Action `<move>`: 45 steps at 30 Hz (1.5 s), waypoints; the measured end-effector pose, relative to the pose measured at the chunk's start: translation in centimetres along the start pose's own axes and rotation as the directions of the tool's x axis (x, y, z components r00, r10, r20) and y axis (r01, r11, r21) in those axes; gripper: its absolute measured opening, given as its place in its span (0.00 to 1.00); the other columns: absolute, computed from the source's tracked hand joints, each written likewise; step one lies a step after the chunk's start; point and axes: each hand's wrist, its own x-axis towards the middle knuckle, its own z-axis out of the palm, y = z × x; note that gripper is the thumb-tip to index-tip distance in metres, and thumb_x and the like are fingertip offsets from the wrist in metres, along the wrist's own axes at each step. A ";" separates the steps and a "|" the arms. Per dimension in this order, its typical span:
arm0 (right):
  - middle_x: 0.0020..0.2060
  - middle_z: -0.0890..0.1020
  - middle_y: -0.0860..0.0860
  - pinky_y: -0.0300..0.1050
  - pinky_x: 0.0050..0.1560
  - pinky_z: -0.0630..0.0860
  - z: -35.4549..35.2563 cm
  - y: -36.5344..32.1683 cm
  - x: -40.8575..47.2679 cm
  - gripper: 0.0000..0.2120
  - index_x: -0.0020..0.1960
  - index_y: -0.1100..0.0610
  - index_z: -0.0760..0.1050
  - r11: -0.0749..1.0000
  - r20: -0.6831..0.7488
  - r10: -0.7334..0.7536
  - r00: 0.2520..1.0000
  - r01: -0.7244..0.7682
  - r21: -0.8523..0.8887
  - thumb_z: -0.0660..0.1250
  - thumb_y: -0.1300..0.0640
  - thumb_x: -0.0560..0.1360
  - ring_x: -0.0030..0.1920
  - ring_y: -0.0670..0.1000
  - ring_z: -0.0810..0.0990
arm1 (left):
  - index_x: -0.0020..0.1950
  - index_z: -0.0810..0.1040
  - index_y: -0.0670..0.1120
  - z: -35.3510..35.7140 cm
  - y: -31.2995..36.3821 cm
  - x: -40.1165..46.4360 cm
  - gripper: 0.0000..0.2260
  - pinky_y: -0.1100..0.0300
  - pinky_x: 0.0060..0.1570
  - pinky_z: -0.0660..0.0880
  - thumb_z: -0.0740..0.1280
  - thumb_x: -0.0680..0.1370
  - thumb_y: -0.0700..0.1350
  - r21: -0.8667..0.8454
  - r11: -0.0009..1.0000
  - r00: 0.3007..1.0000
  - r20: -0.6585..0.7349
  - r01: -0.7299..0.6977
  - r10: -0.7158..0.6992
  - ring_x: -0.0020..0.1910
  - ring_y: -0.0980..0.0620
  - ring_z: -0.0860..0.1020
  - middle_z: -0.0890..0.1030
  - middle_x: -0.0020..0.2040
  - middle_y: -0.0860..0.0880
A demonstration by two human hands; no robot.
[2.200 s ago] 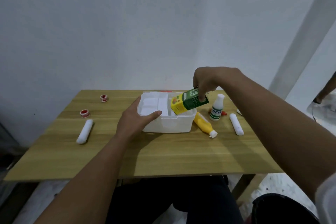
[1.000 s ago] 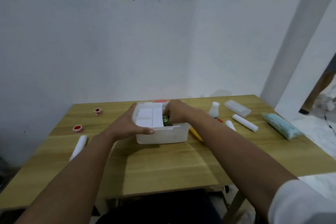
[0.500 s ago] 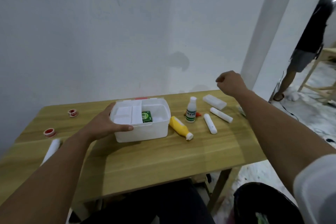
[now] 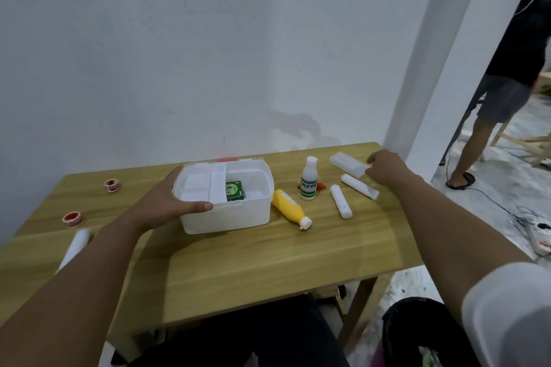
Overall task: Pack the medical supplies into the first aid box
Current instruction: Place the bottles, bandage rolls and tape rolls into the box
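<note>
The open white first aid box [image 4: 238, 217] stands mid-table with a green carton [image 4: 234, 191] lying inside it. My left hand [image 4: 167, 202] grips the box's near left corner, thumb along the front rim. My right hand [image 4: 384, 167] hovers at the far right with fingers apart, its fingertips at the end of a flat white case [image 4: 347, 164], holding nothing. Right of the box lie a yellow bottle [image 4: 287, 208] on its side, an upright white bottle [image 4: 308, 185] with a green label, and two white gauze rolls [image 4: 340, 201] [image 4: 359, 186].
Two red tape rolls [image 4: 112, 185] [image 4: 73, 218] and another white roll [image 4: 74, 247] lie at the table's left. A small orange item [image 4: 321, 186] peeks out behind the white bottle. A person [image 4: 507, 68] stands at the right. A black bin [image 4: 417, 334] sits by my right knee.
The green carton went from my right hand into the box. My right hand then lifted out and moved right, down to the flat white case. The view swung to the right.
</note>
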 end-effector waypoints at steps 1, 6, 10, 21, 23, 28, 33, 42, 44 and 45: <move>0.64 0.81 0.57 0.49 0.58 0.77 0.4 -0.4 0.3 0.21 0.71 0.58 0.75 1.000 0.009 -0.010 1.000 0.011 -0.009 0.66 0.57 0.78 0.62 0.59 0.81 | 0.72 0.66 0.63 0.0 0.0 0.0 0.42 0.55 0.49 0.79 0.83 0.63 0.59 0.000 1.000 1.000 0.003 -0.002 0.002 0.59 0.61 0.74 0.73 0.63 0.65; 0.64 0.80 0.56 0.51 0.57 0.77 2.3 -2.2 2.3 0.26 0.72 0.57 0.72 0.999 0.059 0.007 0.998 -0.004 -0.045 0.69 0.49 0.77 0.61 0.58 0.79 | 0.68 0.67 0.67 -0.1 0.0 0.3 0.38 0.56 0.50 0.79 0.83 0.64 0.56 -0.013 1.000 1.000 0.017 0.014 -0.014 0.60 0.61 0.73 0.74 0.62 0.65; 0.52 0.83 0.56 0.49 0.49 0.78 3.4 -2.5 3.8 0.20 0.60 0.60 0.76 0.995 0.078 0.050 0.996 -0.043 -0.095 0.71 0.48 0.74 0.47 0.56 0.80 | 0.73 0.65 0.63 -0.2 -0.4 0.5 0.43 0.63 0.48 0.76 0.83 0.62 0.59 0.020 1.000 1.000 0.006 0.014 -0.014 0.60 0.62 0.74 0.74 0.64 0.64; 0.63 0.83 0.58 0.47 0.61 0.74 -4.5 -7.4 3.3 0.23 0.64 0.58 0.81 0.957 -0.137 -0.144 0.980 0.173 0.234 0.79 0.57 0.70 0.62 0.58 0.81 | 0.75 0.65 0.62 -0.2 -0.2 0.3 0.42 0.56 0.51 0.80 0.83 0.65 0.54 0.005 0.999 0.999 0.007 0.044 -0.044 0.59 0.60 0.74 0.74 0.63 0.63; 0.62 0.83 0.57 0.44 0.61 0.73 -6.8 -10.6 2.1 0.24 0.64 0.58 0.82 0.922 -0.107 -0.270 0.957 0.289 0.258 0.80 0.56 0.69 0.63 0.56 0.81 | 0.74 0.64 0.62 -0.1 -0.1 0.2 0.42 0.53 0.52 0.80 0.83 0.66 0.54 0.010 0.999 0.999 0.013 0.046 -0.046 0.59 0.60 0.74 0.74 0.63 0.64; 0.57 0.85 0.52 0.43 0.59 0.75 -7.7 -18.3 -2.6 0.22 0.62 0.56 0.84 0.842 0.156 -0.534 0.831 0.505 0.191 0.81 0.56 0.69 0.59 0.51 0.82 | 0.74 0.66 0.61 0.0 0.2 -0.1 0.40 0.55 0.51 0.80 0.82 0.67 0.51 -0.013 0.999 0.999 -0.010 0.036 -0.037 0.58 0.61 0.75 0.75 0.62 0.63; 0.58 0.84 0.50 0.42 0.54 0.74 -4.1 -22.8 -5.3 0.24 0.64 0.54 0.83 0.776 0.370 -0.581 0.725 0.631 -0.020 0.81 0.55 0.69 0.56 0.50 0.80 | 0.73 0.66 0.62 -0.1 -0.1 0.1 0.41 0.49 0.57 0.80 0.84 0.65 0.53 -0.007 0.999 0.999 -0.025 0.040 -0.040 0.59 0.62 0.74 0.75 0.62 0.64; 0.59 0.83 0.47 0.53 0.58 0.77 3.7 -26.2 -6.9 0.24 0.62 0.50 0.83 0.734 0.304 -0.655 0.692 0.678 0.039 0.81 0.50 0.67 0.58 0.51 0.79 | 0.75 0.63 0.62 -0.4 -0.3 0.3 0.48 0.50 0.55 0.80 0.81 0.60 0.64 0.046 0.998 0.999 0.021 0.039 -0.040 0.63 0.55 0.73 0.73 0.65 0.61; 0.55 0.84 0.47 0.46 0.51 0.78 5.1 -26.7 -7.0 0.23 0.60 0.52 0.84 0.731 0.277 -0.671 0.688 0.675 0.093 0.82 0.51 0.66 0.53 0.49 0.80 | 0.74 0.62 0.63 -0.4 -0.3 0.4 0.46 0.53 0.55 0.80 0.82 0.61 0.63 0.065 0.998 0.999 0.026 0.026 -0.028 0.63 0.56 0.72 0.73 0.64 0.62; 0.54 0.85 0.47 0.44 0.48 0.78 5.5 -26.9 -7.0 0.23 0.59 0.53 0.85 0.734 0.266 -0.672 0.691 0.670 0.112 0.82 0.51 0.65 0.52 0.49 0.80 | 0.73 0.62 0.64 -0.4 -0.3 0.4 0.45 0.54 0.54 0.80 0.82 0.62 0.62 0.064 0.997 0.999 0.027 0.030 -0.032 0.63 0.57 0.72 0.72 0.64 0.64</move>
